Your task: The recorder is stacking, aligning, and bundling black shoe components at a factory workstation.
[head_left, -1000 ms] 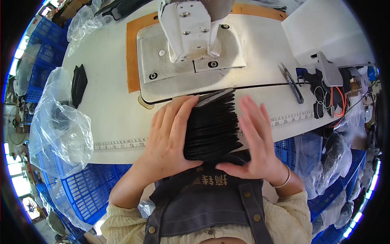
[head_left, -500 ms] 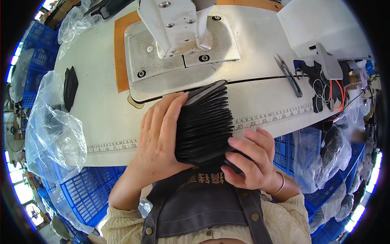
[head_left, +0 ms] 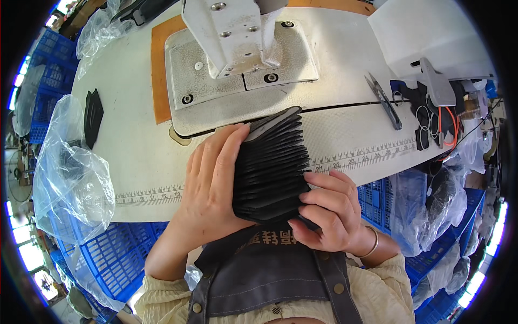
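Observation:
A thick stack of black, flat, fabric-like pieces (head_left: pixel 270 175) is fanned out in front of me, over the table's near edge. My left hand (head_left: pixel 213 178) is closed round its left side, fingers along the far left and thumb underneath. At the stack's lower right edge is my right hand (head_left: pixel 334 210), its fingers bent and their tips against the layer ends. Something dark shows between its thumb and fingers, seemingly a near corner of the pieces. The uppermost far piece shows a greyish face.
A white sewing machine (head_left: pixel 232 38) stands beyond the stack on the pale table (head_left: pixel 345 86). Thread snips (head_left: pixel 384 102) lie to the right, beside black scraps and cords. Another black piece (head_left: pixel 93 119) and a clear plastic bag (head_left: pixel 73 167) are left. Blue crates (head_left: pixel 121 259) stand below.
My right hand has shifted slightly left, and its fingers have drawn closer together against the stack's edge. The left hand and the stack have hardly moved.

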The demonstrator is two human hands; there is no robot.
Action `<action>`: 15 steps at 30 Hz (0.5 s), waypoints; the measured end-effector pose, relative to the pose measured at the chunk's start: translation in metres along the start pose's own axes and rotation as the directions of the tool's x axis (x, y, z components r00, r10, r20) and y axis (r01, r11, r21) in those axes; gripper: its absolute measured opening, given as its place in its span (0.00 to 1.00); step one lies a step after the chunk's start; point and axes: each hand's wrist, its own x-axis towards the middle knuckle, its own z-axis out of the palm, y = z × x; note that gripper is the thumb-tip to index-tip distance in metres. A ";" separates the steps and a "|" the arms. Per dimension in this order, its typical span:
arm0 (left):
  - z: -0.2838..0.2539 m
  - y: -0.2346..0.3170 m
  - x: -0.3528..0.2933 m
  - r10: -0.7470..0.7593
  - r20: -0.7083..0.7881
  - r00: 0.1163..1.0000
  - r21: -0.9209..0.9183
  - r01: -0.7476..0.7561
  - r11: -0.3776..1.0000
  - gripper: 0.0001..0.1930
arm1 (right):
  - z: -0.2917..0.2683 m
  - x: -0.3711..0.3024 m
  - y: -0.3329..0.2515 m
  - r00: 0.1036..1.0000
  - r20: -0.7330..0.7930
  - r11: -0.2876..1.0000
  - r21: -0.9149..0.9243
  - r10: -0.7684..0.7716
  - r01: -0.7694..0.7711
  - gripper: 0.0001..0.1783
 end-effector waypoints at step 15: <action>0.000 0.000 0.001 0.005 -0.015 1.000 0.009 -0.005 1.000 0.55 | 0.006 0.003 -0.001 0.999 -0.051 1.000 0.028 0.010 -0.009 0.17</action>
